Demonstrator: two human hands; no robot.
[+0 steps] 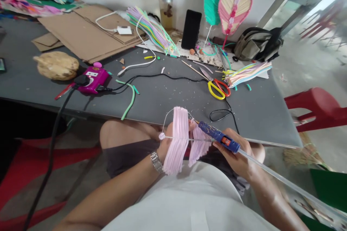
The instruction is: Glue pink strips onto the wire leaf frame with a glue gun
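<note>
**Pink strip leaf in the left hand, glue gun in the right**

The clear jar (165, 7) has a silver lid and holds amber liquid with a small brown figure in it. Just right of the jar stand a black phone (191, 29) and two finished leaf shapes, a teal leaf (213, 3) and a pink leaf (234, 11). Farther right sits a grey backpack (257, 45) (zipped or not, hard to say). Left of the jar lies flat cardboard (89, 30). Well in front of the jar, on the grey table (162, 104), lie yellow-and-red scissors (218, 89).

Nearest the person, well below the jar, the pink strip leaf (177, 140) has a thin stem running sideways across the view, its beaded tip pointing left. Its ribbed strips cross that long axis. The leaf lies against the left hand (166, 144), which is closed around it from behind, with a watch on that wrist. The right hand (230, 151) grips a blue glue gun (218, 135), its nozzle aimed at the leaf and a long glue stick (271, 177) trailing behind.
</note>
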